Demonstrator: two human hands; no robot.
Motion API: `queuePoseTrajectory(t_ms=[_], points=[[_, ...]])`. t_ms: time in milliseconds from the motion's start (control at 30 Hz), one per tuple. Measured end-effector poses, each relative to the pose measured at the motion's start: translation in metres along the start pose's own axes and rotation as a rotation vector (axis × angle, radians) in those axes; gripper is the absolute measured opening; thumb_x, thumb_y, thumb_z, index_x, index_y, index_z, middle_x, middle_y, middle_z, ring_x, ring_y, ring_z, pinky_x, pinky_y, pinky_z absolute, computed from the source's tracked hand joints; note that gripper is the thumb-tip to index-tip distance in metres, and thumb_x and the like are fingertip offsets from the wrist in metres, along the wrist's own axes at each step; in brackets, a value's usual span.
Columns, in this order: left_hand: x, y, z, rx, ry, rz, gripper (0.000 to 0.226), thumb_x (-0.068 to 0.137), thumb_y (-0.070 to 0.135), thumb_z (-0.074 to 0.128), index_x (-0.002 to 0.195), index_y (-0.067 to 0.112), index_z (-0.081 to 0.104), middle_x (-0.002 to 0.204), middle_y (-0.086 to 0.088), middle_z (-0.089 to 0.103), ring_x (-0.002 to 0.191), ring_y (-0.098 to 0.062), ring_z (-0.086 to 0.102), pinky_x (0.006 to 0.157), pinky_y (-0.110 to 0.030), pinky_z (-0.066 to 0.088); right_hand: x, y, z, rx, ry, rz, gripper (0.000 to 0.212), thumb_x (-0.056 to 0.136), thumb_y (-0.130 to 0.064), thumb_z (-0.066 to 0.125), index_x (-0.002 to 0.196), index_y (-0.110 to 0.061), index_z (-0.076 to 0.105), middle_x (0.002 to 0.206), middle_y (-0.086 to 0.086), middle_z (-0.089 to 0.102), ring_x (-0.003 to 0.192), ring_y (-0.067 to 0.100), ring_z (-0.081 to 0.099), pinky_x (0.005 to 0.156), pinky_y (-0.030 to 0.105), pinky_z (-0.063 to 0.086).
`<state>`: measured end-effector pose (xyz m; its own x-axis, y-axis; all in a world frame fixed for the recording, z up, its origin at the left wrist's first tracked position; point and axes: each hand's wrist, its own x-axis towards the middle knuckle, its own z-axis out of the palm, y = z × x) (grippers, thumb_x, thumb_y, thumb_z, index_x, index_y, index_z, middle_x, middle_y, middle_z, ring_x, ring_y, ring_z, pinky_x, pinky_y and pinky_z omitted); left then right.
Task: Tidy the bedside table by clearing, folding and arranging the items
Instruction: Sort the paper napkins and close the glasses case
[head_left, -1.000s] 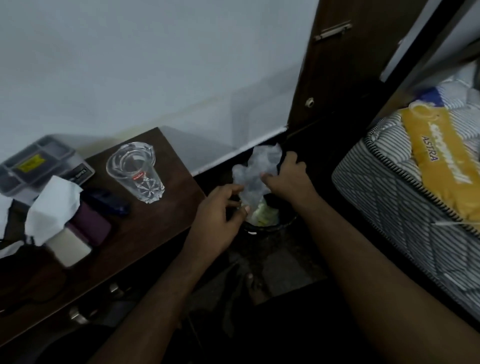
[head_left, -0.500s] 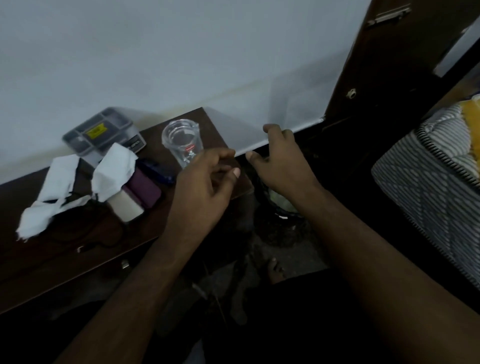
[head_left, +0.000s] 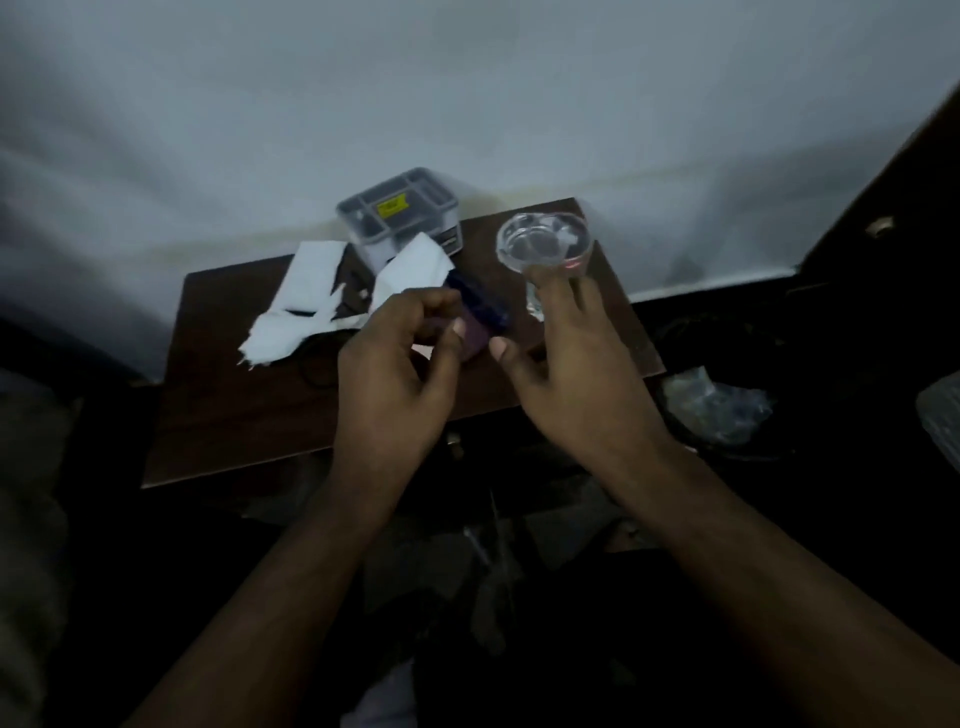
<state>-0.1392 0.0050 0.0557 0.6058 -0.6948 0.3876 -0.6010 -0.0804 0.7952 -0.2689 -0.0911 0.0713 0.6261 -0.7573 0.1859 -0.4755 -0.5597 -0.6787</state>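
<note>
Hands over bedside table (head_left: 249, 415), left hand (head_left: 395, 364) loosely curled, empty, right hand (head_left: 566, 364) spread beside glass (head_left: 544, 244) near right edge.

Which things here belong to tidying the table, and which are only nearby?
Belongs to the job: white tissues, clear glass, grey plastic box, purple item, bedside table.

Only nearby: bin with crumpled plastic, white wall.

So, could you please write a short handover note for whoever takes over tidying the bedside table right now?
Left hand: loosely curled above the table, holding nothing.
Right hand: open, fingers reaching near the clear drinking glass.
On the dark wooden bedside table: crumpled white tissues, grey plastic compartment box, dark blue and purple items.
Done: some waste lies in the black bin.
Left: tissues, arranging.
</note>
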Motion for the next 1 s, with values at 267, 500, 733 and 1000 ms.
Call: queuePoseTrajectory(t_ms=[267,500,733,1000], points=[[0.015,-0.05,-0.05,0.073,0.126,-0.123,0.022,0.095,0.016,0.067,0.118,0.015,0.069,0.104,0.005,0.075,0.089,-0.006,0.072,0.08,-0.035,0.06,0.038,-0.034,0.064,-0.007,-0.029,-0.137,0.049,0.097,-0.031,0.062,0.143,-0.021,0.047,0.138,0.005,0.046,0.117,0.024,0.058,0.09,0.047,0.055],[0.026,-0.091,-0.078,0.155,0.161,-0.231,0.024,0.094,0.02,0.069,0.117,0.015,0.069,0.109,0.007,0.073,0.087,-0.003,0.069,0.079,-0.021,0.056,0.072,-0.048,0.11,-0.035,-0.001,-0.182,0.037,0.099,-0.033,0.059,0.133,-0.019,0.056,0.13,0.005,0.05,0.093,0.026,0.065,0.076,0.037,0.054],[0.034,-0.118,-0.093,0.17,0.225,-0.303,0.021,0.093,0.019,0.069,0.114,0.018,0.07,0.109,0.007,0.071,0.098,-0.008,0.067,0.077,-0.011,0.049,0.087,-0.05,0.144,-0.048,-0.059,-0.189,0.03,0.099,-0.031,0.06,0.127,-0.02,0.059,0.126,0.004,0.052,0.074,0.021,0.059,0.074,0.034,0.05],[0.047,-0.133,-0.104,0.134,0.239,-0.44,0.023,0.093,0.022,0.069,0.116,0.021,0.069,0.117,0.006,0.067,0.102,-0.006,0.064,0.067,0.002,0.042,0.107,-0.043,0.158,-0.02,-0.035,-0.176,0.025,0.1,-0.023,0.056,0.124,-0.021,0.059,0.121,0.001,0.058,0.083,0.021,0.063,0.072,0.033,0.049]])
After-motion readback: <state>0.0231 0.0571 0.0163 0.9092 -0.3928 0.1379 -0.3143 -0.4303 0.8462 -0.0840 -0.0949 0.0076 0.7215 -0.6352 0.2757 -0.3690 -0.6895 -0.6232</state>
